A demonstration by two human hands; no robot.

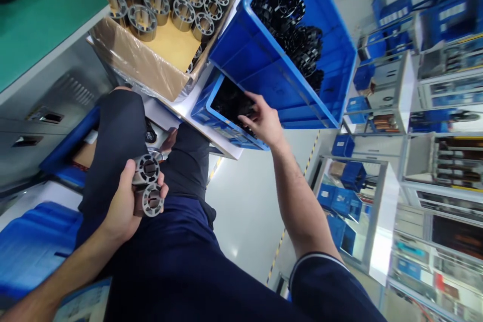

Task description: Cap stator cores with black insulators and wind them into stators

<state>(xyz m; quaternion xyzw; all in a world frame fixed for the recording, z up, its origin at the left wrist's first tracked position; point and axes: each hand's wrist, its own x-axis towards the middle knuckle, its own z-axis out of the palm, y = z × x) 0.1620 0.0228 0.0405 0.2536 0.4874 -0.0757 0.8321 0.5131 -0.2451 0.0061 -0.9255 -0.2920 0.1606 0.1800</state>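
My left hand (123, 204) is closed around two metal stator cores, held side by side above my lap. The upper stator core (147, 169) and the lower stator core (152, 200) both show their slotted ring ends. My right hand (264, 119) reaches over the rim of a small blue bin (211, 105), thumb and index finger apart, and no part shows between them. Dark parts (228, 96) lie inside that bin, too dim to make out singly. The other fingers of my right hand are partly hidden.
A plastic-lined cardboard box (151, 63) holds several stator cores on a yellow sheet. Beside it, a large blue crate (279, 68) of black slotted parts (298, 35) is tilted above the small bin. A green-topped bench (45, 15) stands left; shelves with blue bins (352, 176) stand right.
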